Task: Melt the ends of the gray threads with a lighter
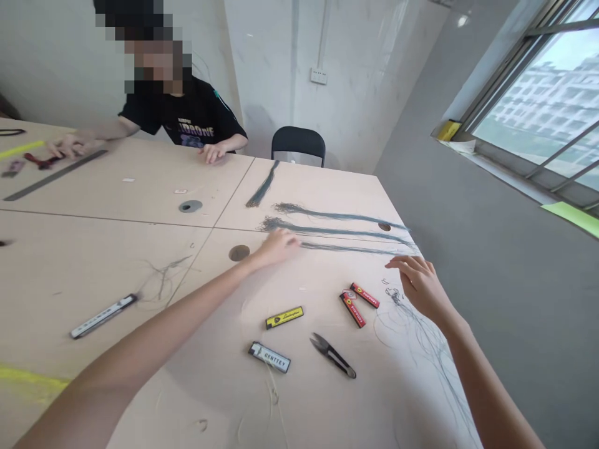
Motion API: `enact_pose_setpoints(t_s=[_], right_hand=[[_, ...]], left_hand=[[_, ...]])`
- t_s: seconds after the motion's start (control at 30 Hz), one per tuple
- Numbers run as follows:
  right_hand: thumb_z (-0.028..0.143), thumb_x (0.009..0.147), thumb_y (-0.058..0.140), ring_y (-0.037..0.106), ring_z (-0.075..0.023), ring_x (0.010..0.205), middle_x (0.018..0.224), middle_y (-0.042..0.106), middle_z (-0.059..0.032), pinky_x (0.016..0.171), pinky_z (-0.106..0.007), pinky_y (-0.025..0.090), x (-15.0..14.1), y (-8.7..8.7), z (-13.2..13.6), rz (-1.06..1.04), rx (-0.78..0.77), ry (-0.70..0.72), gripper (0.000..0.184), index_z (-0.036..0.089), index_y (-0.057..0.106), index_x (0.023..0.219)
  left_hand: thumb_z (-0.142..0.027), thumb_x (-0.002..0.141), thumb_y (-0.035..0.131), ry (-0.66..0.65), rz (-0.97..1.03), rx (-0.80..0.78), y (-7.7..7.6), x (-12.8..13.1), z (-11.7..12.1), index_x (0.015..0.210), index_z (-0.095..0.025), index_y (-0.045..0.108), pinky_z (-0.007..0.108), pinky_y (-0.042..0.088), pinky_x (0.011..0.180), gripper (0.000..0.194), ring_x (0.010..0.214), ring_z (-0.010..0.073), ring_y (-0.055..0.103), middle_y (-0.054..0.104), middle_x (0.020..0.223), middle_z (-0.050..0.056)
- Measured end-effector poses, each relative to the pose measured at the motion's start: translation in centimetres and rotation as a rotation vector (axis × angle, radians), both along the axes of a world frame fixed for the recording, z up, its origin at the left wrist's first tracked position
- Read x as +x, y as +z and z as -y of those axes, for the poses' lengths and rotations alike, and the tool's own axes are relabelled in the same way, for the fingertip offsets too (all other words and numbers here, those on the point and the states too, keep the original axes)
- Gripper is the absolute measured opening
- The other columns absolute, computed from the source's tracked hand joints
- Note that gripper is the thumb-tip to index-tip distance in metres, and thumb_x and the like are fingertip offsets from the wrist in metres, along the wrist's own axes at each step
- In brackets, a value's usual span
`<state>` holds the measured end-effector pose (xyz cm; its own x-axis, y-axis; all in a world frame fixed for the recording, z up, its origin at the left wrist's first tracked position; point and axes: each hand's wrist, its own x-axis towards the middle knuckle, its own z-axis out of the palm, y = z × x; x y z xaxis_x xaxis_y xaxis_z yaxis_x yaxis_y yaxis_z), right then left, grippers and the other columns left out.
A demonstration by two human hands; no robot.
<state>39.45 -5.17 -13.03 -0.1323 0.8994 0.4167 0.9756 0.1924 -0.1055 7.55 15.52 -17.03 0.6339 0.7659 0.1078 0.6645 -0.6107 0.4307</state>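
Low in the centre of the frame, pale threads (274, 396) lie on the bench (187, 405), running up onto a grey lighter (270, 357). Black snips (333, 355) lie just right of it, points toward the upper left, and a yellow lighter (284, 317) lies above it. Right of centre, two red lighters (358, 304) make a V, touching or nearly so. A white lighter (103, 316) lies at the lower left, near a small tangle (163, 272). Down the right side a loose dark tangle (433, 343) spreads below the right hand (421, 284). That hand's fingers (397, 262) are loosely bent, their tips just below the right end of the nearest bundle (349, 248) of dark strands; whether they hold any strand, I cannot tell. The left hand (279, 245) is at that bundle's left end, fingers bent over it; whether they are closed on it, I cannot tell. Just above lie two more bundles (341, 216), roughly parallel, and a fourth bundle (264, 185) slants at upper centre. Farther off are a black chair (298, 141) and, upper left, a seated person (187, 118) in a black shirt, one hand resting on the bench
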Motion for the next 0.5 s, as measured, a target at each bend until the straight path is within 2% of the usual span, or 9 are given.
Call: enact_pose_setpoints(t_s=[0.1, 0.2, 0.3, 0.5], right_hand=[[0.007, 0.097, 0.034, 0.063, -0.0226, 0.102, 0.107, 0.073, -0.006, 0.087, -0.038, 0.043, -1.6, 0.6, 2.3, 0.059, 0.088, 0.045, 0.036, 0.022, 0.065, 0.102], [0.006, 0.098, 0.035, 0.061, -0.0217, 0.103, 0.11, 0.071, -0.0053, 0.088, -0.037, 0.041, -2.7, 1.0, 4.2, 0.084, 0.101, 0.068, 0.033, 0.023, 0.063, 0.106], [0.006, 0.098, 0.036, 0.06, -0.0218, 0.104, 0.112, 0.07, -0.0047, 0.089, -0.037, 0.039, -3.0, 1.0, 5.7, 0.108, 0.099, 0.056, 0.033, 0.024, 0.061, 0.111], [0.009, 0.099, 0.035, 0.058, -0.0233, 0.104, 0.113, 0.068, -0.0056, 0.092, -0.04, 0.037, -2.7, 0.0, 7.7, 0.115, 0.098, -0.041, 0.032, 0.025, 0.06, 0.113]], left_hand=[[-0.038, 0.098, 0.06, 0.205, -0.023, -0.016, 0.6, -3.8, -3.7, 0.104, -0.013, 0.067, 0.048, 0.049, 0.103, 0.027, 0.11, 0.0226, 0.063, 0.068, 0.111, 0.008], [-0.04, 0.097, 0.06, 0.318, -0.025, -0.046, 0.4, -5.6, -6.0, 0.107, -0.014, 0.067, 0.047, 0.05, 0.102, 0.03, 0.112, 0.0236, 0.063, 0.067, 0.116, 0.009], [-0.042, 0.098, 0.059, 0.355, -0.011, -0.083, -0.2, -5.7, -6.6, 0.107, -0.014, 0.068, 0.047, 0.051, 0.102, 0.031, 0.11, 0.0236, 0.063, 0.068, 0.114, 0.008], [-0.042, 0.098, 0.058, 0.33, 0.061, -0.075, -0.9, -4.9, -6.6, 0.104, -0.014, 0.068, 0.049, 0.045, 0.108, 0.03, 0.118, 0.0242, 0.06, 0.067, 0.117, 0.009]])
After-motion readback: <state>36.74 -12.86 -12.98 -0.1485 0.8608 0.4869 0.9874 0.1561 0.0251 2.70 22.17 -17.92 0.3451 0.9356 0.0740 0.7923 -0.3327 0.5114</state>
